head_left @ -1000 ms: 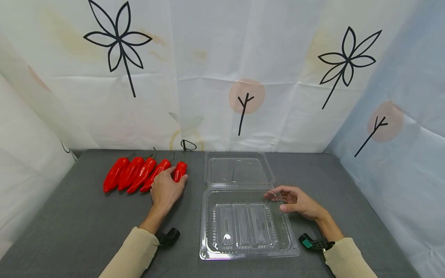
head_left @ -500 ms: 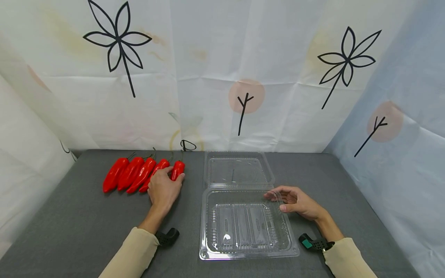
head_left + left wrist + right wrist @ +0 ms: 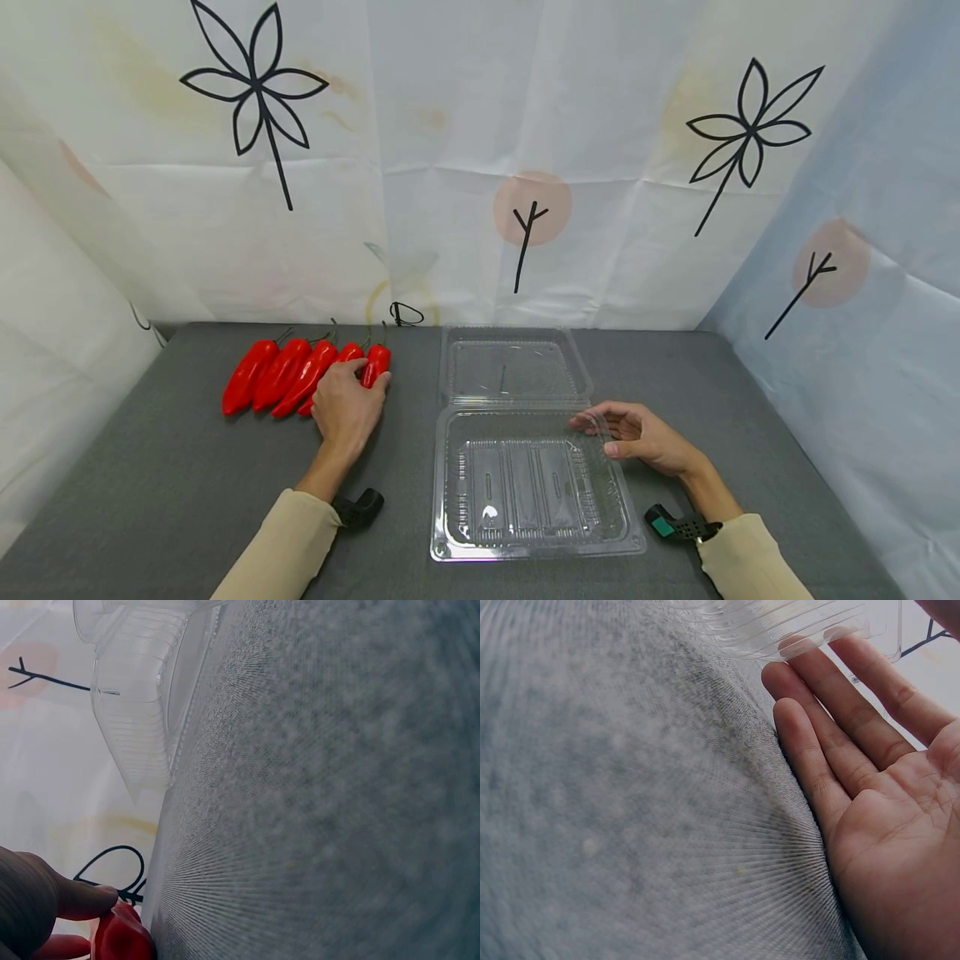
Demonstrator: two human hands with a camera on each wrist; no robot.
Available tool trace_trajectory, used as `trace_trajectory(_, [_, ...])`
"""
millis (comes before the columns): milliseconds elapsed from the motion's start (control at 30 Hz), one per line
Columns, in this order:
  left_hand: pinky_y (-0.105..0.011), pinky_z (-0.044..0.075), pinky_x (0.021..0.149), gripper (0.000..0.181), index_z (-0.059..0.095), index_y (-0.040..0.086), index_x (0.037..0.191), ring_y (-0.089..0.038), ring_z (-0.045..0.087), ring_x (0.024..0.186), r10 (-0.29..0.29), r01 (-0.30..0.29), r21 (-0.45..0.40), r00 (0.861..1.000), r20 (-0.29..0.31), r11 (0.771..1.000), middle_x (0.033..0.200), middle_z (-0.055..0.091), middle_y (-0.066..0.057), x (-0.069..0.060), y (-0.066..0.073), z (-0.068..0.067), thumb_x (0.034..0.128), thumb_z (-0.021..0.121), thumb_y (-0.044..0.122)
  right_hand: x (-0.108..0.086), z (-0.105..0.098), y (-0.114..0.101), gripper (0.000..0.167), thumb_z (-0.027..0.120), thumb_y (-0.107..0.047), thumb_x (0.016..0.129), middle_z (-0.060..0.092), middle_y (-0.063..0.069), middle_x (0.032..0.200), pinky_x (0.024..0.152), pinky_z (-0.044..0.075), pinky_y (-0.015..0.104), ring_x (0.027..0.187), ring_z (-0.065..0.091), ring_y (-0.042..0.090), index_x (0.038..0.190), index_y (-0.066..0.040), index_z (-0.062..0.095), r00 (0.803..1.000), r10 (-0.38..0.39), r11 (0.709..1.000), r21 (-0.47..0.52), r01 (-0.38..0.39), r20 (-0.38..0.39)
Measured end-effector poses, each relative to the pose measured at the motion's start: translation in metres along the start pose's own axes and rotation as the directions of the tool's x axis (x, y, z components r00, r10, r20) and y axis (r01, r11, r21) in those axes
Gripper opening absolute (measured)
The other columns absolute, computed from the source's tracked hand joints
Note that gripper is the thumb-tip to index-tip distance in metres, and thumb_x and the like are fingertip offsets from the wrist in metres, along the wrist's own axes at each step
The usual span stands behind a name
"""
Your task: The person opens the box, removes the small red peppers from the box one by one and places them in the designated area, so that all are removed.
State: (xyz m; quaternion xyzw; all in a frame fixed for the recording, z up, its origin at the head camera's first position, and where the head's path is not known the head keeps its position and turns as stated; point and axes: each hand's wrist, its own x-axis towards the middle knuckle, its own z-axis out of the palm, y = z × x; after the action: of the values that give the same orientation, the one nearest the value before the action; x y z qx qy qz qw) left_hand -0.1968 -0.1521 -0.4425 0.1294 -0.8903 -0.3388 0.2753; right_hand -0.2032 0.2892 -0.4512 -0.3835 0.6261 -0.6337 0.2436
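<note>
My left hand (image 3: 347, 408) pinches a red chili pepper (image 3: 377, 363) between thumb and fingers, at the right end of a row of red chili peppers (image 3: 281, 373). The rightmost pepper of that row is partly hidden by the hand. In the left wrist view, the thumb presses on the red chili pepper (image 3: 124, 937) close to the cloth. My right hand (image 3: 648, 437) is at the right rim of a clear plastic container (image 3: 536, 483). Its fingers are extended and relaxed; in the right wrist view, fingertips (image 3: 799, 649) meet the container's clear wall (image 3: 780, 630).
The container's clear lid (image 3: 517, 367) lies folded back behind its base, toward the rear edge of the grey cloth-covered table (image 3: 180, 500). A patterned white curtain (image 3: 450, 167) hangs behind the table and along both sides. A black band (image 3: 360, 508) is worn on the left wrist.
My left hand has slid left with the pinched chili pepper, bringing it closer to the other peppers. The right hand and the container have stayed put.
</note>
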Motion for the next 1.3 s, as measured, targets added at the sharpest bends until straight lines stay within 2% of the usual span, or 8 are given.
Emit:
trace_trajectory(533, [-0.059, 0.050, 0.076, 0.040, 0.074, -0.003, 0.113, -0.044, 0.063, 0.094, 0.013, -0.013, -0.021, 1.000, -0.004, 1.000, 0.108, 0.069, -0.025, 0.002, 0.001, -0.002, 0.0815, 0.083, 0.019, 0.000, -0.001, 0.004, 0.046, 0.056, 0.010, 0.097, 0.049, 0.036, 0.140, 0.109, 0.043, 0.037, 0.134, 0.052, 0.028, 0.139, 0.020, 0.042, 1.000, -0.013, 1.000, -0.007, 0.013, 0.006])
trace_trajectory(833, [-0.058, 0.050, 0.078, 0.041, 0.073, -0.004, 0.116, -0.042, 0.064, 0.095, 0.088, -0.089, -0.056, 0.996, -0.013, 0.994, 0.111, 0.069, -0.025, 0.006, 0.010, -0.015, 0.0829, 0.082, 0.018, 0.000, -0.002, 0.005, 0.046, 0.054, 0.010, 0.098, 0.046, 0.039, 0.140, 0.110, 0.042, 0.040, 0.135, 0.051, 0.030, 0.140, 0.020, 0.040, 1.000, -0.018, 1.000, 0.008, 0.018, 0.013])
trace_trajectory(1000, [-0.059, 0.050, 0.081, 0.038, 0.073, -0.003, 0.117, -0.042, 0.063, 0.096, 0.147, -0.147, -0.067, 0.989, -0.012, 0.987, 0.110, 0.069, -0.024, 0.010, 0.008, -0.027, 0.0859, 0.078, 0.019, 0.000, -0.001, 0.003, 0.043, 0.050, 0.008, 0.101, 0.050, 0.035, 0.141, 0.110, 0.042, 0.040, 0.134, 0.051, 0.031, 0.140, 0.022, 0.039, 0.999, -0.047, 0.999, 0.029, 0.046, 0.020])
trace_trajectory(1100, [-0.062, 0.048, 0.088, 0.039, 0.070, -0.004, 0.120, -0.044, 0.061, 0.105, 0.192, -0.191, -0.048, 0.981, 0.017, 0.980, 0.117, 0.066, -0.026, 0.011, 0.003, -0.037, 0.0889, 0.075, 0.019, -0.001, -0.001, 0.001, 0.040, 0.046, 0.007, 0.102, 0.053, 0.031, 0.140, 0.110, 0.042, 0.041, 0.134, 0.052, 0.032, 0.139, 0.022, 0.039, 0.998, -0.056, 0.997, 0.050, 0.055, 0.013])
trace_trajectory(1167, [-0.063, 0.046, 0.093, 0.041, 0.068, -0.005, 0.123, -0.045, 0.058, 0.111, 0.235, -0.234, -0.022, 0.971, 0.037, 0.972, 0.121, 0.064, -0.027, 0.012, -0.003, -0.044, 0.0901, 0.074, 0.019, -0.003, -0.003, -0.001, 0.038, 0.042, 0.008, 0.103, 0.055, 0.028, 0.140, 0.109, 0.043, 0.041, 0.133, 0.053, 0.031, 0.139, 0.023, 0.039, 0.999, -0.050, 0.997, 0.055, 0.050, -0.005])
trace_trajectory(1233, [-0.063, 0.044, 0.097, 0.044, 0.066, -0.006, 0.125, -0.046, 0.056, 0.114, 0.295, -0.295, 0.010, 0.955, 0.045, 0.955, 0.123, 0.062, -0.028, 0.013, -0.010, -0.051, 0.0896, 0.075, 0.018, -0.005, -0.005, -0.004, 0.037, 0.039, 0.008, 0.105, 0.058, 0.022, 0.138, 0.106, 0.046, 0.038, 0.130, 0.056, 0.027, 0.138, 0.023, 0.040, 0.998, -0.032, 0.999, 0.022, 0.033, -0.047])
trace_trajectory(1300, [-0.064, 0.043, 0.099, 0.046, 0.065, -0.007, 0.126, -0.047, 0.054, 0.116, 0.359, -0.361, 0.046, 0.932, 0.053, 0.931, 0.124, 0.061, -0.028, 0.015, -0.018, -0.058, 0.0884, 0.076, 0.016, -0.007, -0.007, -0.009, 0.035, 0.039, 0.007, 0.106, 0.061, 0.020, 0.136, 0.102, 0.049, 0.037, 0.127, 0.059, 0.022, 0.136, 0.024, 0.042, 0.992, -0.008, 0.999, -0.037, 0.003, -0.122])
